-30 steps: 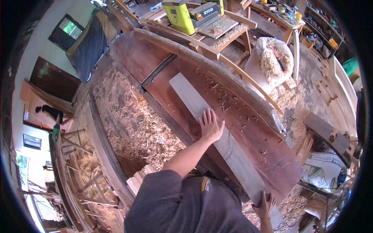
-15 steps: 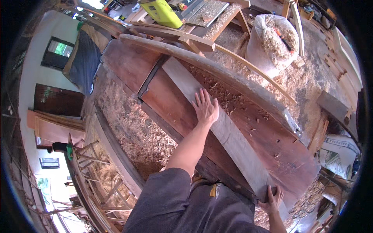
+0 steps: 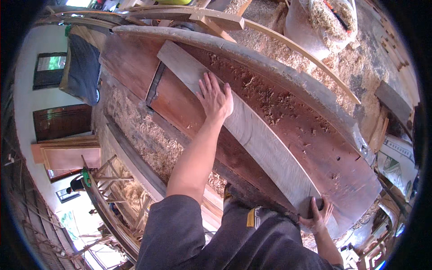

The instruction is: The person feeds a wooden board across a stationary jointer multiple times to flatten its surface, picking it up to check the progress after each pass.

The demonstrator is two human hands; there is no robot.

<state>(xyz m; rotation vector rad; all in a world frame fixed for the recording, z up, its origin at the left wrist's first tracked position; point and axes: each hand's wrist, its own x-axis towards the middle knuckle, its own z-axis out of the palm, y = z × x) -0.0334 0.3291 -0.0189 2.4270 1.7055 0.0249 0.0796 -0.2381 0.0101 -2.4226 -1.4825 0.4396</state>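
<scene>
A long grey wooden plank [image 3: 265, 146] lies slantwise over a large reddish-brown wooden panel [image 3: 292, 119] with raised edges, shaped like a boat hull. My left hand [image 3: 216, 96] lies on the plank's upper half, fingers spread and stretched out. Down at the plank's near right end, my right hand [image 3: 319, 217] has its thumb and bent fingers around the wood; its underside is hidden. A dark crossbar [image 3: 155, 84] runs across the panel beside the plank's far end. Wood shavings [image 3: 265, 105] are scattered over the panel along the plank.
Beyond the hull stands a white sack [image 3: 310, 33] full of shavings, with a curved wooden strip [image 3: 310, 54] in front. A printed sack [image 3: 396, 164] lies at right. Shavings cover the floor [image 3: 130, 121] at left. Another person [image 3: 75, 183] is far off at lower left.
The plank has slid toward the far left, its far end now reaching past the dark crossbar. Both hands stay on it. The whole view has also shifted.
</scene>
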